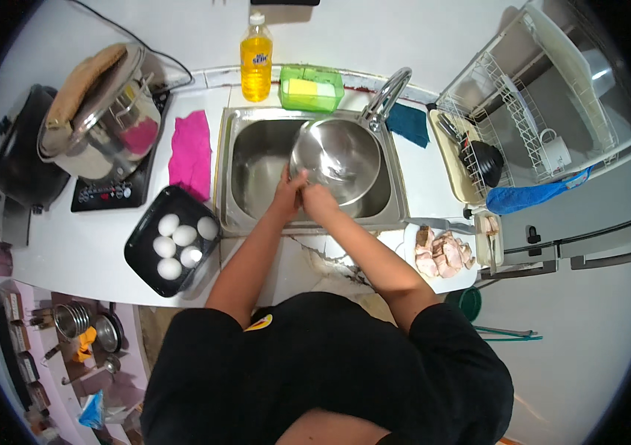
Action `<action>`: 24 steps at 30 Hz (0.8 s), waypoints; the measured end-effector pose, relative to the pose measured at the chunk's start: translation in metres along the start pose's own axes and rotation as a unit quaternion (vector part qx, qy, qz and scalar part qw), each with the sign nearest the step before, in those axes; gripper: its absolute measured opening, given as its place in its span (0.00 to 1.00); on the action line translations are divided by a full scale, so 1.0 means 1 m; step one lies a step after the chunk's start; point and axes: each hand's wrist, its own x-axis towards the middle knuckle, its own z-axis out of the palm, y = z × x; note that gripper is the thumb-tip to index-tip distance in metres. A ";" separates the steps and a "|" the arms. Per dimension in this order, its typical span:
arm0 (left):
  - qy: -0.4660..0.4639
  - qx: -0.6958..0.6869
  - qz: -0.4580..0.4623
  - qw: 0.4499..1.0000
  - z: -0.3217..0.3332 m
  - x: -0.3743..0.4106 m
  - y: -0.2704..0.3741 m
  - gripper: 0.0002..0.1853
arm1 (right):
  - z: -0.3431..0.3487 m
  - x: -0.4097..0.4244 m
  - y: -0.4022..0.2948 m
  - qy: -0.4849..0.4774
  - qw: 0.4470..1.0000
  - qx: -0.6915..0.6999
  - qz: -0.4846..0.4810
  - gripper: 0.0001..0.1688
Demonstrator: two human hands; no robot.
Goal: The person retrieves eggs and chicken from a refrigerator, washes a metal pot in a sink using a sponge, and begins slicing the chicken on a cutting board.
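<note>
A round stainless-steel pan or bowl [343,156] is tilted over the right part of the sink basin [257,183], its inside facing me. My left hand [289,194] and my right hand [318,201] come together at its lower left edge and grip it there. My fingers hide that spot, so I cannot tell if there is a handle. Bright reflections fill the vessel's inside; whether water lies in it is unclear. The curved chrome faucet [388,97] stands at the sink's back right corner, just beyond the vessel's rim.
On the left are a black tray of several white eggs [183,235], a pink cloth [190,150] and a large lidded pot [104,133] on an induction cooker. Behind stand a bottle of yellow liquid [256,67] and a green sponge box [311,89]. Rightward, a knife [443,225] lies beside raw meat [442,255].
</note>
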 end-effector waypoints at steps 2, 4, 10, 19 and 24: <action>0.028 -0.023 0.001 0.999 -0.013 0.009 -0.007 0.25 | 0.000 -0.003 -0.004 -0.019 0.997 0.067 -0.018 0.26; 0.044 -0.086 -0.021 0.995 -0.020 0.010 -0.004 0.19 | -0.011 -0.008 -0.015 -0.033 0.993 0.106 -0.039 0.32; -0.054 -0.189 -0.011 0.980 -0.010 0.001 0.004 0.27 | -0.028 0.016 0.009 -0.047 0.961 0.269 -0.039 0.31; -0.121 -0.230 0.019 0.965 -0.022 0.004 0.000 0.22 | -0.026 0.020 -0.003 -0.056 0.921 0.384 0.030 0.27; -0.117 -0.214 0.041 0.969 -0.020 0.005 -0.005 0.23 | -0.026 0.019 -0.006 0.001 0.945 0.328 0.012 0.26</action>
